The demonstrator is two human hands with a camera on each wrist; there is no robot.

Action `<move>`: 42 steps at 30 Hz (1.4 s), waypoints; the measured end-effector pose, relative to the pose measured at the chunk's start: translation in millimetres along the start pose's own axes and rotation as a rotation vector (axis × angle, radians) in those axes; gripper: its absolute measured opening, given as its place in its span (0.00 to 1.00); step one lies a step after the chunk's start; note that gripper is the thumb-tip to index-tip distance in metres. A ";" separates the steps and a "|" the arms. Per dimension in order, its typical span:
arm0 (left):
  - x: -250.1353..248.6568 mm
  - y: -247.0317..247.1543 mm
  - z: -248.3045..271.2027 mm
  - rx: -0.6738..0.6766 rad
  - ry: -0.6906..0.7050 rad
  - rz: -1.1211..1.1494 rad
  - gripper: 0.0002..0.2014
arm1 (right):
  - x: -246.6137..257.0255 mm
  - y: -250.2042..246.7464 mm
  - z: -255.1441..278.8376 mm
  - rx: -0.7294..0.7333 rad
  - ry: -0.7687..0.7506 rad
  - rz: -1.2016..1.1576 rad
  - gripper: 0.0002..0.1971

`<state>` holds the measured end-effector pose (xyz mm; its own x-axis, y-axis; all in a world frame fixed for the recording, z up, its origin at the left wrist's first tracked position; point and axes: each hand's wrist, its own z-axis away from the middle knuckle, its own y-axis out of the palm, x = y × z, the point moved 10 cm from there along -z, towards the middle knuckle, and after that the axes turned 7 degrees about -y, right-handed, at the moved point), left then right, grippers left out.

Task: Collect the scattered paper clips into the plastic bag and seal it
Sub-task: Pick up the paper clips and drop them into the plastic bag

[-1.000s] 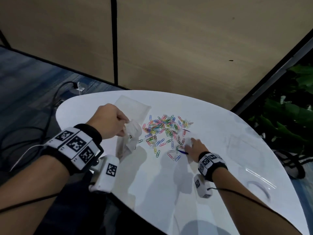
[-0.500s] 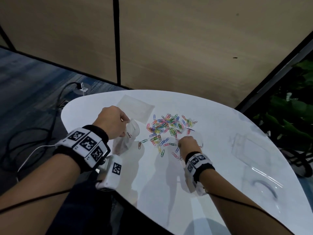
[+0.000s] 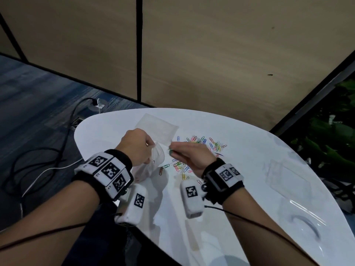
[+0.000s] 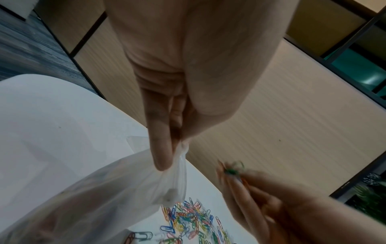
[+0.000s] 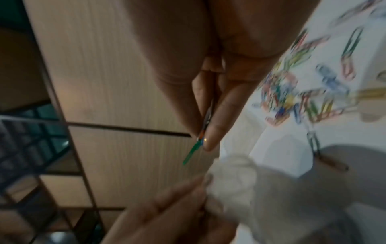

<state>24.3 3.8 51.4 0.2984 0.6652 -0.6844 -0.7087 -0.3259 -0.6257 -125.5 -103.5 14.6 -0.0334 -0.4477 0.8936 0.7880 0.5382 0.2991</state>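
Note:
My left hand (image 3: pixel 137 145) (image 4: pixel 173 137) pinches the rim of a clear plastic bag (image 3: pixel 151 162) (image 4: pixel 108 189) (image 5: pixel 240 184) and holds it up above the white table (image 3: pixel 240 189). My right hand (image 3: pixel 189 154) (image 5: pixel 206 132) pinches a few coloured paper clips (image 3: pixel 170 150) (image 4: pixel 233 169) (image 5: pixel 193 151), a green one sticking out, just right of the bag's mouth. A heap of coloured paper clips (image 3: pixel 203 143) (image 4: pixel 194 219) (image 5: pixel 303 99) lies on the table beyond and under the right hand.
A second flat clear bag (image 3: pixel 157 127) lies on the table behind the hands. Another flat clear sheet (image 3: pixel 286 173) lies at the table's right. Cables (image 3: pixel 48 150) run over the floor to the left. A wooden partition wall (image 3: pixel 192 54) stands behind the table.
My right hand has lifted from the heap with clips pinched and moved left, up to the bag's mouth. The left hand keeps holding the bag.

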 end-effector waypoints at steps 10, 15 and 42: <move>-5.0 -3.2 7.1 -0.008 0.014 -0.009 0.08 | -14.6 60.1 -10.0 0.153 -0.202 0.936 0.17; 1.6 -13.0 6.3 -0.016 -0.011 -0.008 0.09 | 14.1 70.9 -4.0 0.260 -0.295 0.942 0.17; -6.0 -23.5 7.7 -0.049 -0.022 -0.097 0.11 | -84.7 -6.6 -99.5 0.448 -0.442 2.055 0.34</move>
<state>34.2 12.6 73.1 0.3498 0.7099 -0.6114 -0.6447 -0.2911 -0.7068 -66.6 -140.2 -96.3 0.2992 0.9530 -0.0478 -0.2705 0.0367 -0.9620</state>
